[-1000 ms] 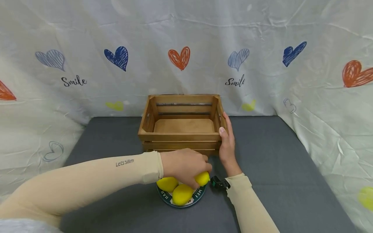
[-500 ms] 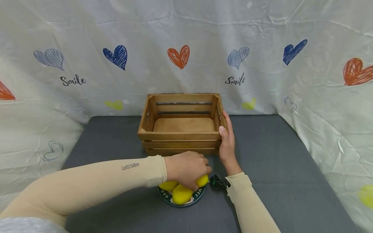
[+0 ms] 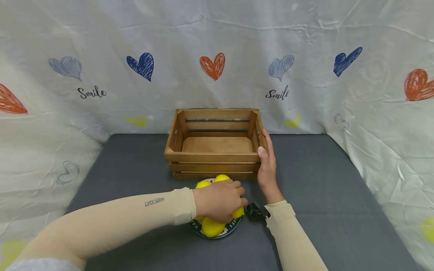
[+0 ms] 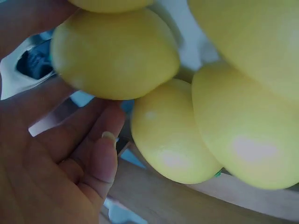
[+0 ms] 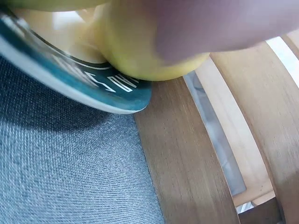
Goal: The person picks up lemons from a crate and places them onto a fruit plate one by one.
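The left hand point(image 3: 218, 199) lies curled over the heap of lemons point(image 3: 211, 227) on the small dark-rimmed plate point(image 3: 234, 225), fingers wrapped round one of them. The right hand point(image 3: 266, 165) lies nearly flat along the right end of the wooden crate point(image 3: 214, 156), fingers straight against the slats and thumb on the near rim, gripping nothing. The plate sits on the grey table point(image 3: 315, 188), just in front of the crate.

The risk I see is in the heap: the lemons are crowded and rounded, so lifting one could nudge its neighbours off the low rim and send them rolling across the table. A loose hold might also let the fruit slip.

The head view gives the whole layout and shows the crate is empty. The left wrist view shows the lemons point(image 4: 117, 53) pressed together under the palm, which the hand hides from above. The right wrist view shows the plate point(image 5: 70, 81) rim close against the crate point(image 5: 187, 154) slats.
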Action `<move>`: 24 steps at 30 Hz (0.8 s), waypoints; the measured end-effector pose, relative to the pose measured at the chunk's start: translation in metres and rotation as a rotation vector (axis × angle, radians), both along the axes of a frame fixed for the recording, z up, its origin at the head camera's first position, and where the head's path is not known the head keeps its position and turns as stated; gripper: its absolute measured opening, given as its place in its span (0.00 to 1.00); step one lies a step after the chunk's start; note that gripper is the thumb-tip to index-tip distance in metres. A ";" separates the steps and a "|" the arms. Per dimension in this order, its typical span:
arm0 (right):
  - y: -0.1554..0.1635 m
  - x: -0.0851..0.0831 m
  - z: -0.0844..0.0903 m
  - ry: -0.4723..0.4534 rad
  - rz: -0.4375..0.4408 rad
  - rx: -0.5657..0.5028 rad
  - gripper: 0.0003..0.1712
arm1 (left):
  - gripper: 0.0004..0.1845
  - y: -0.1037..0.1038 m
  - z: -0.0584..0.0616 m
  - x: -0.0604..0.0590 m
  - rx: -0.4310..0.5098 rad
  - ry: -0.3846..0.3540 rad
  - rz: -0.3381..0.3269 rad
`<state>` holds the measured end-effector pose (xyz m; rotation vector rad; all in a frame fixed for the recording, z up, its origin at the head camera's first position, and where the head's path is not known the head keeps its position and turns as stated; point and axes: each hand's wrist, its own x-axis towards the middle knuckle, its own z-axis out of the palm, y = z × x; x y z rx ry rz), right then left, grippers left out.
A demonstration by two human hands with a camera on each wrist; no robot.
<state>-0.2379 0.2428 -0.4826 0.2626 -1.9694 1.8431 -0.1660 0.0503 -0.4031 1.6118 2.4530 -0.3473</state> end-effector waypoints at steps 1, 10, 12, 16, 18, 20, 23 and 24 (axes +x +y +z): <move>0.000 -0.001 -0.001 -0.002 0.002 0.003 0.35 | 0.27 -0.004 0.000 0.001 0.030 0.005 0.012; 0.041 0.006 0.015 -0.152 0.061 0.226 0.36 | 0.28 -0.083 0.002 0.004 0.709 0.070 0.355; 0.058 0.013 0.021 -0.193 0.066 0.330 0.38 | 0.29 -0.106 -0.002 0.003 0.847 0.160 0.452; 0.090 0.032 0.028 -0.219 0.030 0.605 0.43 | 0.35 -0.153 -0.014 0.002 0.970 0.257 0.664; 0.101 0.043 0.030 -0.209 -0.012 0.756 0.47 | 0.41 -0.172 -0.020 0.001 0.946 0.259 0.765; 0.110 0.052 0.028 -0.197 -0.055 0.904 0.51 | 0.49 -0.187 -0.025 0.000 0.879 0.237 0.846; 0.119 0.065 0.024 -0.189 -0.114 1.068 0.58 | 0.60 -0.203 -0.028 -0.004 0.739 0.181 0.923; 0.122 0.068 0.022 -0.188 -0.130 1.106 0.60 | 0.62 -0.206 -0.028 -0.006 0.701 0.156 0.937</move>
